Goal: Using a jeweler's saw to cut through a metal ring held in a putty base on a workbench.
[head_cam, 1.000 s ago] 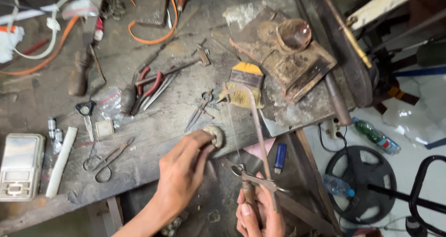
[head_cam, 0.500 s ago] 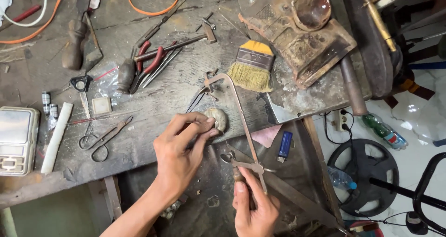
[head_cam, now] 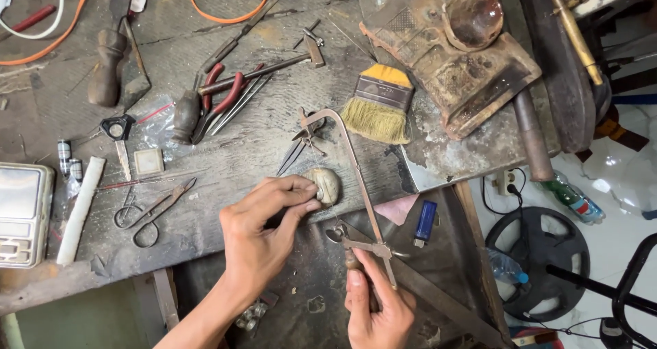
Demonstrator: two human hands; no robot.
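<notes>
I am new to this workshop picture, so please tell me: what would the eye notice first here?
At the bench's front edge, the left hand pinches a small pale rounded stone-like piece, while the right hand grips the handle of a thin metal-framed hand saw. Behind them lies a wide yellow-handled bristle brush beside a rusty brown metal block.

Single head-worn view, aimed steeply down from above onto cluttered workbench (head_cam: 205,178). Close range: left hand (head_cam: 263,236) and right hand (head_cam: 373,308) near bottom edge. Floor visible at right. No second view.
</notes>
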